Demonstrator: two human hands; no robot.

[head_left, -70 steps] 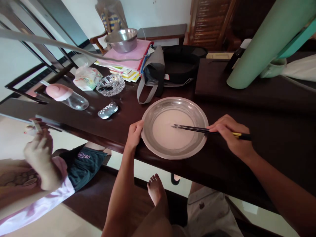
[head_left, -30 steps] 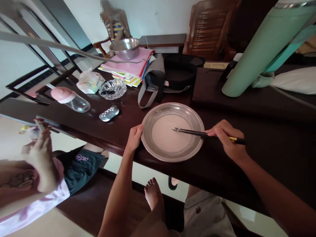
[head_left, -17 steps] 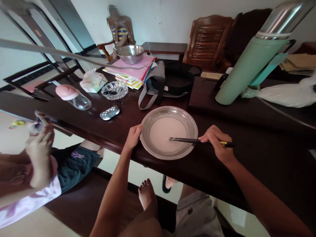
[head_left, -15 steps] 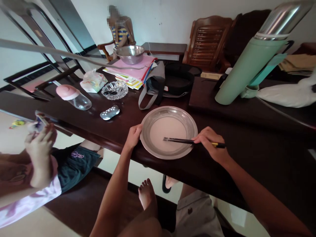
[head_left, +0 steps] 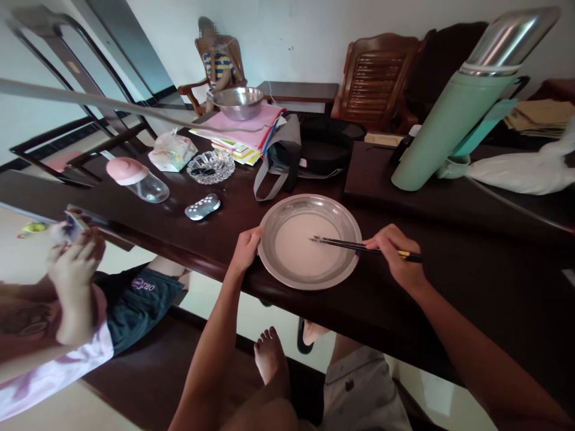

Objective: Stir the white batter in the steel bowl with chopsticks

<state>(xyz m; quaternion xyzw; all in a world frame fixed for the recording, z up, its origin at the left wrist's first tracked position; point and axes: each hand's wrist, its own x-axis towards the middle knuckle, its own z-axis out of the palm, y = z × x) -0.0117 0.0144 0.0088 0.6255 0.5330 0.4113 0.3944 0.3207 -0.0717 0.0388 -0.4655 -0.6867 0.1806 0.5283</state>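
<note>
**Chopsticks [head_left: 342,243] shifted within bowl [head_left: 309,284]**

Tips have moved nearer the middle of the pale liquid [head_left: 300,251] — stirring appears under way. Right hand [head_left: 402,257] pinches the chopsticks; left hand [head_left: 245,249] pinches the bowl's rim — bowl on bench [head_left: 236,209].

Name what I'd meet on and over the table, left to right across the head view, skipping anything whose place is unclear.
Pink-lidded bottle, left hand, metal basin, right hand, white bag.

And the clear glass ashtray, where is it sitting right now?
In the head view, the glass ashtray is left of centre on the dark table, between the floral tissue pack and the gray strapped bag, just behind the game controller.
</note>
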